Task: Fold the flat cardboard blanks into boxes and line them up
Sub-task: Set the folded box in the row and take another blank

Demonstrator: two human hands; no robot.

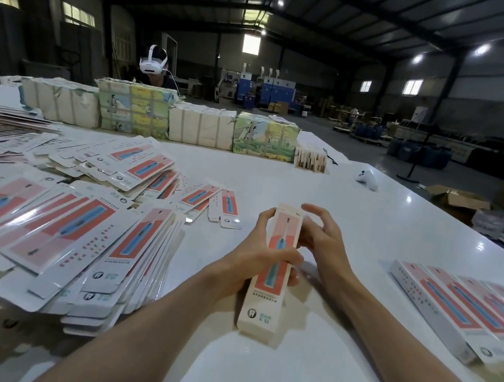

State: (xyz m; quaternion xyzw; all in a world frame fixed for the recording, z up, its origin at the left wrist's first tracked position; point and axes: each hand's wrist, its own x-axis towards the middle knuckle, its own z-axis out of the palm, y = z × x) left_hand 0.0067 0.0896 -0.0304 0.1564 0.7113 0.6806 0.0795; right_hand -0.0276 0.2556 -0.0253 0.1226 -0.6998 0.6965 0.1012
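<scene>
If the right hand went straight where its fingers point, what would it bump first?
Probably the tall white-and-red cardboard box gripped by the left hand; the right hand points its fingers at its top end.

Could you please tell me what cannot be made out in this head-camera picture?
- Head view: the box, gripped by the left hand: the right hand's blurred fingers hide whether its far flap is closed.
- Head view: the row of finished boxes runs off the right edge; count unknown.
- Head view: print on the flat blanks is too small to read.
- Head view: another person's hands, behind the wrapped bundles.
</scene>
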